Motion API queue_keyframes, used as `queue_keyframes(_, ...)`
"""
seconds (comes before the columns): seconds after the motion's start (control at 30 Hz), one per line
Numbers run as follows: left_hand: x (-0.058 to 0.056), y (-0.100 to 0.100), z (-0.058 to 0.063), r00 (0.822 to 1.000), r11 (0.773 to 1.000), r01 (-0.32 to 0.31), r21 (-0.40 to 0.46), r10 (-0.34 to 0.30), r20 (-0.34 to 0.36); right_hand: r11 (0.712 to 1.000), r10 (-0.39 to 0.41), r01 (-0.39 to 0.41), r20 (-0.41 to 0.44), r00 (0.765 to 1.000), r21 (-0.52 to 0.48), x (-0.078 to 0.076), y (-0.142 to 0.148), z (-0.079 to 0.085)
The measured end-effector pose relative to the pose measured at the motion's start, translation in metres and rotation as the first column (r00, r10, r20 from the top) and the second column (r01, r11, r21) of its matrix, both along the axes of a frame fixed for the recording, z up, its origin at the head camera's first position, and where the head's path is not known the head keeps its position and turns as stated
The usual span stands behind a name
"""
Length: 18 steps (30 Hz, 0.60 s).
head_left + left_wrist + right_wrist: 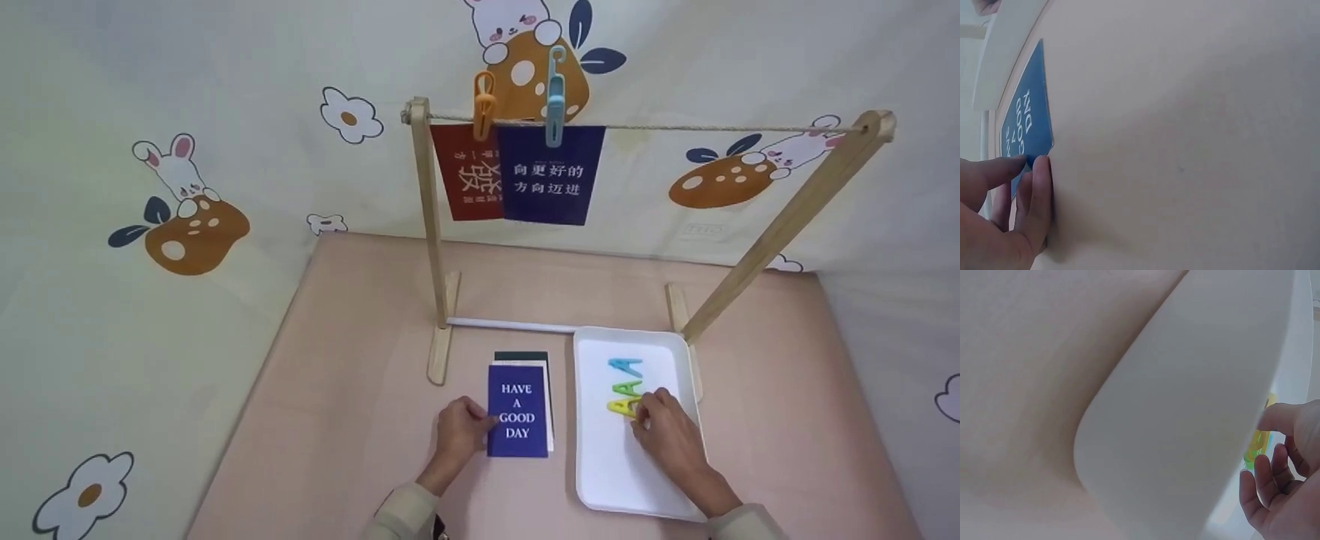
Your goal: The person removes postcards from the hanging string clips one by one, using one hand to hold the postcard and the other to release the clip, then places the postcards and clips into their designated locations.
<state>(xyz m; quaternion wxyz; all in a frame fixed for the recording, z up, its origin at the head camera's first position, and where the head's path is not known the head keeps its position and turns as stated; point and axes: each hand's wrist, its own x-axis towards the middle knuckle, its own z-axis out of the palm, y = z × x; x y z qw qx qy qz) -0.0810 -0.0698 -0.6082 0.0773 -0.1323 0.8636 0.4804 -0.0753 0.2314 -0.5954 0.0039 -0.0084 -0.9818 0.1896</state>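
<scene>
My left hand (pixel 463 429) pinches the left edge of a blue card (pixel 517 442) lettered "HAVE A GOOD DAY". In the left wrist view its thumb (pixel 1008 169) lies over the card's face. This card lies on top of other cards, whose edges show behind it. My right hand (pixel 671 435) reaches into a white tray (pixel 607 472) and grips the right end of a yellow clothespin (pixel 622 407). Just beyond lie a green clothespin (pixel 627 389) and a blue clothespin (pixel 625 367). In the right wrist view, the tray wall (pixel 1174 410) partly hides the clothespins.
A wooden stand with a left post (pixel 430 217) and right post (pixel 787 217) carries a rope (pixel 690 127). From it hang a red card (pixel 465 202) under an orange clothespin (pixel 484 105) and a blue card (pixel 551 206) under a light-blue clothespin (pixel 555 97). Patterned cloth surrounds the table.
</scene>
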Motion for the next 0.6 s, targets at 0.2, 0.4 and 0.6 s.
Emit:
queue_keyframes(0.2, 0.000, -0.006, 0.001, 0.998, 0.996, 0.050, 0.069, -0.053, 0.040, 1.000, -0.007, 0.007, 0.039, 0.999, -0.002, 0.002, 0.000, 0.001)
queue_keyframes(0.4, 0.001, -0.012, 0.003, 0.996, 0.989, 0.040, 0.141, -0.051, 0.077, 1.000, 0.001, -0.001, 0.022, 1.000, -0.018, 0.000, -0.002, 0.001)
queue_keyframes(0.6, 0.000, -0.016, 0.004, 0.994, 0.980, 0.040, 0.193, -0.058, 0.091, 0.998, 0.025, -0.023, 0.024, 0.999, -0.057, 0.002, -0.005, -0.002)
